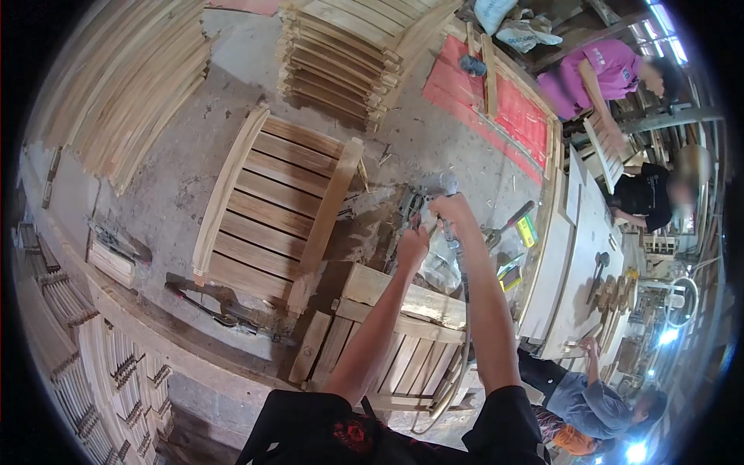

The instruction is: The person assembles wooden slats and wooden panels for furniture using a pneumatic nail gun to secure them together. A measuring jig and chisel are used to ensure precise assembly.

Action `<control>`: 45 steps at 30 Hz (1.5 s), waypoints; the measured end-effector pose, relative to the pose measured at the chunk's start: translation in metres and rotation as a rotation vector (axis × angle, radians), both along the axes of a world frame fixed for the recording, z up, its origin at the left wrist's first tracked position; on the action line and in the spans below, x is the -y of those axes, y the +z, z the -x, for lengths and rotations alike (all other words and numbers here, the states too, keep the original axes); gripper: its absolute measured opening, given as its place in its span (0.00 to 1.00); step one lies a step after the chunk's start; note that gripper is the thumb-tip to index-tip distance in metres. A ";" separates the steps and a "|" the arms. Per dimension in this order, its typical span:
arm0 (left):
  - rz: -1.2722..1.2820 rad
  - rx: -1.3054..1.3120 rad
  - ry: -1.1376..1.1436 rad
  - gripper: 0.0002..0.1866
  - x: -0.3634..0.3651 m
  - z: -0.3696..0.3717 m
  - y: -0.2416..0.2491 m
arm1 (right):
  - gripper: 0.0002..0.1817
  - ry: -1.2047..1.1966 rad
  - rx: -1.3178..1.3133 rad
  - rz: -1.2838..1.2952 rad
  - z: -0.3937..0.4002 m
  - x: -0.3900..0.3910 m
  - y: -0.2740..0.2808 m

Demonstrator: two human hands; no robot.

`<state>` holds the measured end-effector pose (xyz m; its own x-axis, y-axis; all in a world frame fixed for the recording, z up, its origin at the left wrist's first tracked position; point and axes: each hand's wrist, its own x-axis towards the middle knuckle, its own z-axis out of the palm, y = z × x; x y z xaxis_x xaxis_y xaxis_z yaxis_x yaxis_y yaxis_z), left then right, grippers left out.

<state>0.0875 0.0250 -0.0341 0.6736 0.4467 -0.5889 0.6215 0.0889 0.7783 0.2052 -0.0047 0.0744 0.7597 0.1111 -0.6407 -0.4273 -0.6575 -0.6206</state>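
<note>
My right hand (455,215) is closed around a grey tool (442,184) with a hose (466,298) running down beside my forearm. The tool's exact kind is not clear. Just left of it, my left hand (413,246) is closed, fingers pinched near the tool; what they hold is too small to make out. To the left lies a slatted wooden panel (271,203), flat on the worktable (395,151). Below my hands, partly behind my forearms, is another slatted wooden panel (399,358) with a thick wooden block (403,298) at its upper edge.
Stacked slatted panels (337,66) and long wooden strips (139,85) stand at the far side. A red-handled tool (221,314) lies at left front. A hammer (508,225) and yellow box (527,231) lie at right. Several people work at right, one in a pink shirt (601,74).
</note>
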 end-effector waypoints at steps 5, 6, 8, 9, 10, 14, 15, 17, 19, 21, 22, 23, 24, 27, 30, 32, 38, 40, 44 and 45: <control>0.002 -0.032 -0.035 0.33 -0.013 -0.002 0.020 | 0.07 0.015 -0.004 -0.070 -0.005 0.004 0.003; 0.022 -0.019 -0.044 0.33 -0.014 -0.002 0.019 | 0.06 0.039 -0.004 -0.021 -0.005 0.001 0.006; 0.040 -0.006 -0.052 0.33 -0.015 0.003 0.022 | 0.06 0.080 -0.011 0.079 -0.008 -0.008 0.013; 0.036 -0.001 -0.046 0.33 -0.015 0.003 0.026 | 0.06 0.100 0.020 0.128 -0.007 -0.011 0.013; 0.033 0.005 -0.040 0.33 -0.016 0.003 0.028 | 0.07 0.122 0.051 0.179 -0.005 -0.013 0.011; 0.137 0.011 -0.050 0.32 -0.015 0.000 0.011 | 0.09 0.266 0.284 0.302 0.012 -0.014 0.009; 0.094 0.008 -0.047 0.32 -0.013 -0.001 0.011 | 0.08 0.243 0.295 0.282 0.018 -0.016 0.015; 0.060 0.000 -0.056 0.32 -0.012 -0.003 0.008 | 0.08 0.199 0.320 0.237 0.029 -0.021 0.031; 0.080 -0.004 -0.077 0.32 -0.011 -0.005 0.002 | 0.07 0.152 0.173 0.099 0.010 0.001 0.003; 0.093 -0.027 -0.050 0.32 -0.014 -0.003 0.012 | 0.06 0.155 0.092 0.035 -0.002 0.008 -0.006; 0.099 -0.038 -0.041 0.32 -0.016 -0.003 0.018 | 0.05 0.176 0.086 0.040 -0.004 0.009 -0.007; 0.097 -0.046 -0.044 0.31 -0.018 -0.002 0.022 | 0.06 0.192 0.078 0.046 -0.005 0.010 -0.008; 0.097 -0.055 -0.049 0.31 -0.018 -0.001 0.023 | 0.06 0.189 0.077 0.059 -0.003 0.009 -0.006; 0.103 -0.054 -0.057 0.31 -0.019 -0.001 0.026 | 0.05 0.189 0.081 0.074 -0.001 0.004 0.000; 0.118 -0.034 -0.056 0.31 -0.020 0.000 0.028 | 0.05 0.194 0.072 0.050 0.002 0.003 0.003; 0.127 -0.020 -0.055 0.31 -0.019 0.000 0.028 | 0.04 0.164 0.052 0.038 0.002 0.005 0.003; 0.124 -0.038 -0.065 0.32 -0.010 -0.006 0.002 | 0.05 0.216 0.092 0.060 -0.003 0.004 0.004; 0.131 -0.036 -0.057 0.32 -0.010 -0.005 0.003 | 0.06 0.182 0.075 0.071 0.002 -0.001 0.012; 0.098 -0.031 -0.041 0.31 -0.012 -0.002 0.017 | 0.07 0.264 0.218 0.158 -0.013 0.017 -0.028; 0.083 -0.020 -0.032 0.31 -0.012 -0.002 0.019 | 0.07 0.249 0.206 0.137 -0.012 0.015 -0.023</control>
